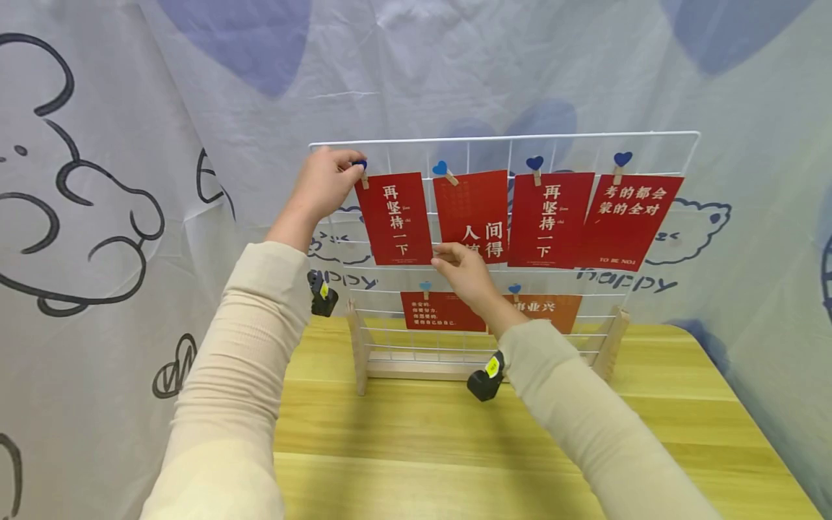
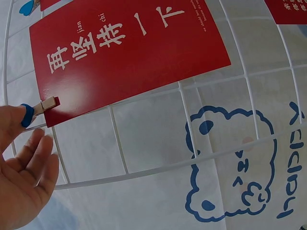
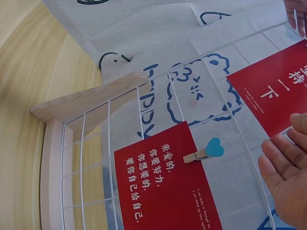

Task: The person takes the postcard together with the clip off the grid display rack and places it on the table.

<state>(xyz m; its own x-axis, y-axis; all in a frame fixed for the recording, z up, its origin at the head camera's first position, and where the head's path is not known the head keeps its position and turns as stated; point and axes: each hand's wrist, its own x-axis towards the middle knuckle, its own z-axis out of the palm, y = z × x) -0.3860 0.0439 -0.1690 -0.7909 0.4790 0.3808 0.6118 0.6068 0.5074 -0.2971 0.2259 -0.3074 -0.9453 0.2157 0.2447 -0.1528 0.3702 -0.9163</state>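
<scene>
In the head view a red card (image 1: 393, 220) with white characters hangs at the top left of a white wire grid (image 1: 507, 137). A small wooden clothespin (image 2: 49, 103) with a dark blue heart sits at its upper left corner. My left hand (image 1: 325, 180) pinches this clothespin at the heart; in the left wrist view the thumb lies on the heart and the other fingers are spread below. My right hand (image 1: 464, 274) holds the card's lower right edge between thumb and fingertips, seen in the right wrist view beside the card's corner.
Right of it hang more red cards (image 1: 552, 220) on heart clothespins. Lower down are a red card (image 3: 163, 177) and an orange card (image 1: 552, 309), partly behind my right arm. The grid's wooden stand (image 1: 422, 370) rests on a wooden table (image 1: 390, 448) before a patterned curtain (image 1: 403, 65).
</scene>
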